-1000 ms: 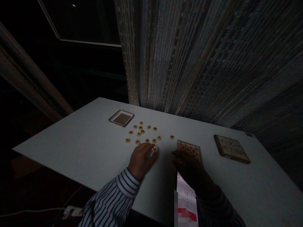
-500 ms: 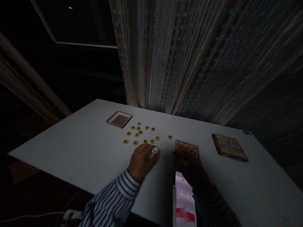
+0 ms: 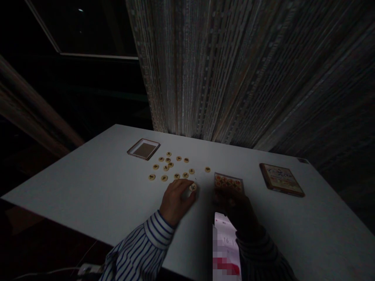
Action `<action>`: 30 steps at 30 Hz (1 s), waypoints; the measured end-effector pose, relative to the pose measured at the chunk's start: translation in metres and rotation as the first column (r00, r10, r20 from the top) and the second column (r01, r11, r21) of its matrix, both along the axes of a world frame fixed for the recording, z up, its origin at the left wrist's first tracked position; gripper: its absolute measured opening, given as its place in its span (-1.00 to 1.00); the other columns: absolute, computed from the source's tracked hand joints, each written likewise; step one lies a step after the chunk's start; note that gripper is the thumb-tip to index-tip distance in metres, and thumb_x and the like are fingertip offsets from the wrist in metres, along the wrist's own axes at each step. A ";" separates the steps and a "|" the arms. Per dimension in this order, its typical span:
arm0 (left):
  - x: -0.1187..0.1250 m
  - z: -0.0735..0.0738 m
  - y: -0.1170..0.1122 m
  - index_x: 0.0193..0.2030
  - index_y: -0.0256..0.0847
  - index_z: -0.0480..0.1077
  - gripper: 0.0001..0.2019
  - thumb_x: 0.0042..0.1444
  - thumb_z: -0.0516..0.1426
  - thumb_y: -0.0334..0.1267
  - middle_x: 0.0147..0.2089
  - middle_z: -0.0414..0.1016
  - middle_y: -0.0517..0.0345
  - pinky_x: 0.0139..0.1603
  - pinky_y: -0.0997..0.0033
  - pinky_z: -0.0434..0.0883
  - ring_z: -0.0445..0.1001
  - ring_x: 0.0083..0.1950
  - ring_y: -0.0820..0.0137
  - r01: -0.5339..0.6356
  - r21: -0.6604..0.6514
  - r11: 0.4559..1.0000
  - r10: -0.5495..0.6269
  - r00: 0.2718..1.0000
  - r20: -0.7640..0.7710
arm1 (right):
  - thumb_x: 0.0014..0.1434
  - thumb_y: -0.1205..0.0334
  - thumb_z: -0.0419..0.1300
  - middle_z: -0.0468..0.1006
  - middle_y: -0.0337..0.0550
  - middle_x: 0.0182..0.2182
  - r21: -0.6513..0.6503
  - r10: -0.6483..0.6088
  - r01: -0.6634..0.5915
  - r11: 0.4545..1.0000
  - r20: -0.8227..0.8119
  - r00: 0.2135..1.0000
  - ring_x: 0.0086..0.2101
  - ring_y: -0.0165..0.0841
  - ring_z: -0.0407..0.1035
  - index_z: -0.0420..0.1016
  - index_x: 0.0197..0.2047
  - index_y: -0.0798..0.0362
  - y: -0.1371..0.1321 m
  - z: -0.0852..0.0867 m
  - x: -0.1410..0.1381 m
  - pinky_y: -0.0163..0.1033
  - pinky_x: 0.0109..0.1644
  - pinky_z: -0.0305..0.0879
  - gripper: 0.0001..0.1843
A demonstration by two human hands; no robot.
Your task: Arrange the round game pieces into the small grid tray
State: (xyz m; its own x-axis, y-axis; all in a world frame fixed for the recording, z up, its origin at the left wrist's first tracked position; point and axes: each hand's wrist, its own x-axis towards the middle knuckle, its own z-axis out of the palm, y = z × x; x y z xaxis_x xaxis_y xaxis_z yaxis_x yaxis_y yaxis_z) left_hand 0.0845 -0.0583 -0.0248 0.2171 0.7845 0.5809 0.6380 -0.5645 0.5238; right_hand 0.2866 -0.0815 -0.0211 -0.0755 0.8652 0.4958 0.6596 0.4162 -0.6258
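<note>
Under dim light my left hand point(image 3: 175, 199) rests on the white table point(image 3: 88, 187), fingers curled round a small round token point(image 3: 192, 187) with a dark mark. Several more round tokens point(image 3: 172, 168) lie scattered just beyond it. My right hand point(image 3: 234, 208) is in deep shadow at the near edge of a patterned board point(image 3: 228, 182); its fingers are too dark to make out. Both sleeves are blue-and-white striped.
A shallow square tray point(image 3: 143, 149) sits behind the tokens at the left. A flat printed box point(image 3: 281, 179) lies at the right. A white paper with red print point(image 3: 225, 246) lies near the table's front edge. A ribbed curtain hangs behind.
My left hand has kept hold of the token and drawn it slightly nearer. The view has shifted a little; my right hand stays by the patterned board.
</note>
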 end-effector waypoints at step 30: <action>0.033 0.018 0.015 -0.21 -0.22 0.41 -0.85 0.04 0.12 -0.33 -0.23 0.52 0.04 -0.15 0.23 0.42 0.46 -0.19 0.31 0.113 -0.012 0.994 -0.113 0.994 0.002 | 0.15 0.23 0.06 0.60 -0.11 -0.37 0.068 0.007 -0.004 0.998 -0.047 0.999 -0.37 -0.29 0.49 0.53 -0.29 0.02 0.000 -0.002 0.011 -0.18 -0.32 0.47 -0.79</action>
